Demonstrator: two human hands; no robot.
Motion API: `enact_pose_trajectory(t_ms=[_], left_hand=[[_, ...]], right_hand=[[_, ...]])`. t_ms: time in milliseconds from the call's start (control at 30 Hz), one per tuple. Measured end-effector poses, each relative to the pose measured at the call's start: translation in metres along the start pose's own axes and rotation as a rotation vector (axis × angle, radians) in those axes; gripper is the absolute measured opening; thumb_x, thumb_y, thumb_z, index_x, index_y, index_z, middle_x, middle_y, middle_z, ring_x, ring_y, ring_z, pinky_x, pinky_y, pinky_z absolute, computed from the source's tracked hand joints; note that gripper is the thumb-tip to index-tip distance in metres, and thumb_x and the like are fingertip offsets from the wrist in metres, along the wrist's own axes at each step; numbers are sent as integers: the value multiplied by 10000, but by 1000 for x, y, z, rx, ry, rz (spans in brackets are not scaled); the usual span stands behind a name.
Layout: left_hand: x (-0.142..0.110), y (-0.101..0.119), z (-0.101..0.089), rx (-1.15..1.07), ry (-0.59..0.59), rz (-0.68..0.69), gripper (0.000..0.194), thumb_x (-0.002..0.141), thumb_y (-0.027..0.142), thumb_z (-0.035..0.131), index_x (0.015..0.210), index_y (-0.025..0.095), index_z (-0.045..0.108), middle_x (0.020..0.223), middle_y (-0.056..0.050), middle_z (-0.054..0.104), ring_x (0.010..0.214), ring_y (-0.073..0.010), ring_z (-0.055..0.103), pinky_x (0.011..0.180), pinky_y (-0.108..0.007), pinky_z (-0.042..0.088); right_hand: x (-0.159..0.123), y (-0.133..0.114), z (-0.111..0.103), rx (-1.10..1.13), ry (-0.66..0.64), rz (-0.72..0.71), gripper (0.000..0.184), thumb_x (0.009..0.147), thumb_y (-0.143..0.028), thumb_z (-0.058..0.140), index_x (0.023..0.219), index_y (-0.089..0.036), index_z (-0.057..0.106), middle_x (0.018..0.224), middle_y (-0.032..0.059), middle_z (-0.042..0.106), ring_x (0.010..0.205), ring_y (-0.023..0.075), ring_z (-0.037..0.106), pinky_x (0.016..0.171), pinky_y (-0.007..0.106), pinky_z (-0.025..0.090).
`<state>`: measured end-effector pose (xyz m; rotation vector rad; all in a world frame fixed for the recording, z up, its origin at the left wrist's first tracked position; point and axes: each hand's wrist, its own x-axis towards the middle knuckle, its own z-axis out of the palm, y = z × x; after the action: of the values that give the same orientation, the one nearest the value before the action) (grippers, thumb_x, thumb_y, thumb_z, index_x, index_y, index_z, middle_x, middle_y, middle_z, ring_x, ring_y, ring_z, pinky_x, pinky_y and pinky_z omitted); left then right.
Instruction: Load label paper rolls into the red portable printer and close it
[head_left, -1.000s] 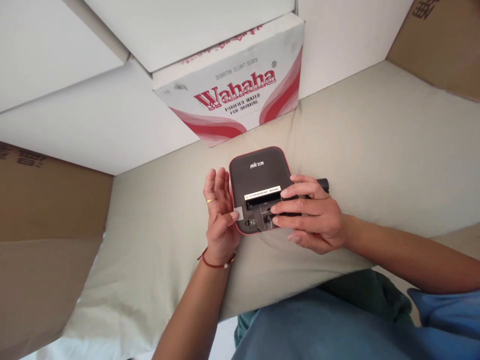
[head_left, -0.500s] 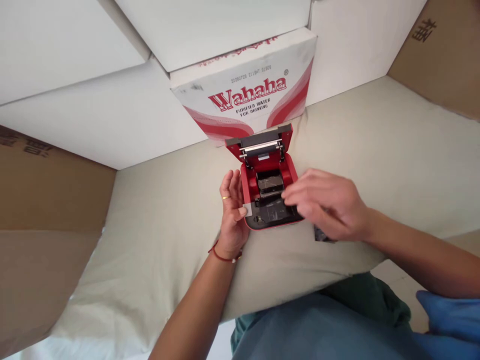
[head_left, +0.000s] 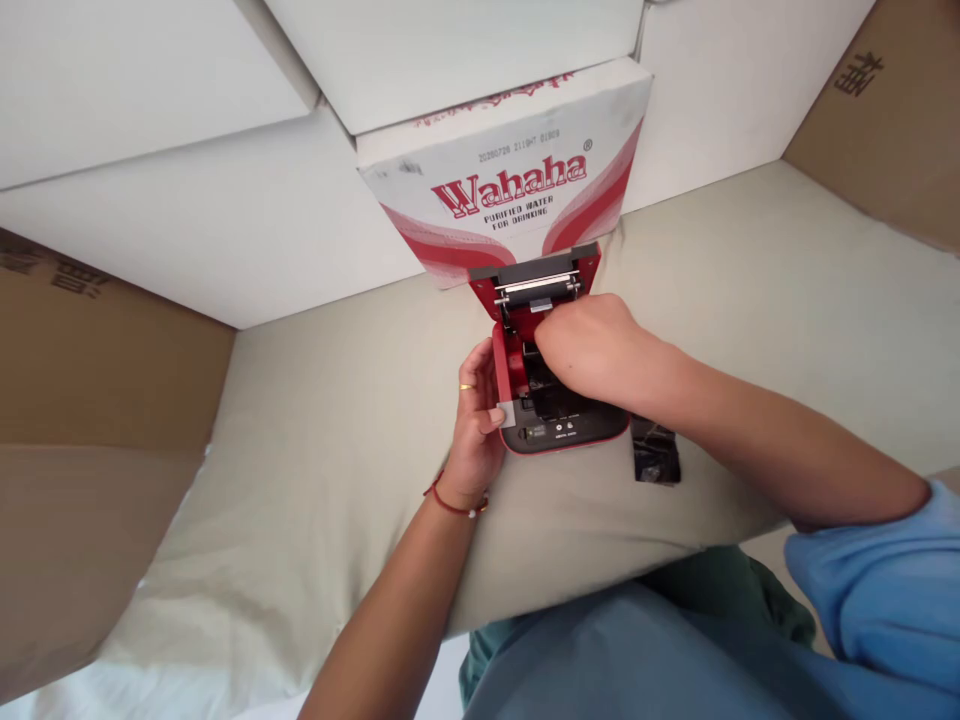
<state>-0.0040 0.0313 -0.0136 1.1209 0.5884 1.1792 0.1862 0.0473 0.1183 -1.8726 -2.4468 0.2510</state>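
Note:
A small red-and-black label printer stands on the cloth with its lid raised, showing a roller and metal bars. My left hand holds its left side, the thumb on a grey tab at the front corner and the fingers along the red wall. My right hand reaches down into the compartment from the right, its fingers hidden behind its back. Partly covered by that hand, a shiny black roll lies inside. A crumpled piece of black film rests on the cloth just right of the printer.
Behind the raised lid stands a white and red Wahaha water carton. White boxes line the back, and brown cardboard boxes flank the left and right. A beige cloth covers the surface, whose front edge is near my body.
My right hand has moved from the front panel up and into the compartment. The black strip has drawn back, uncovering printed marks on the panel. My left hand keeps its hold.

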Motion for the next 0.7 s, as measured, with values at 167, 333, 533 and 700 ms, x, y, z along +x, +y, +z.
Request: enact_pose_trajectory(t_ms=[167,333,533,700], left_hand=[[2,-2,-1,-5,5,15,854,776,653,950,1548,416,671,1748,-31,594,1672,-377,519,1371,-539,477],[3,-2,-2,-10,-10,18,857,775,643,960,1548,411,673,1739,-31,601,1661,-365,525,1354,-518,487],[4,2,3,-11,-51,-30,772,799,667,939,1475,358,728,1663,-56,662,1581,-356,591,1298,-498,528],[3,2,2,4,-23,-22,782,794,671,949,1479,365,726,1657,-56,664,1586,-367,589,1329,-522,502]], right_hand=[[-2,-2,-7,-42,-92,106,214,1026,-168,676,1096,-202,876,1040,173,896,1028,345,841,810,391,566],[-16,-1,-16,-9,-131,111,325,1025,-131,637,1313,-192,775,1158,179,886,1035,363,848,715,381,489],[-44,16,-13,125,-69,208,282,1121,-255,596,1332,-210,778,1206,129,894,1066,333,838,778,384,517],[-53,22,-7,163,-35,165,409,1055,-236,697,1457,-233,770,1372,122,870,1182,353,824,892,406,566]])
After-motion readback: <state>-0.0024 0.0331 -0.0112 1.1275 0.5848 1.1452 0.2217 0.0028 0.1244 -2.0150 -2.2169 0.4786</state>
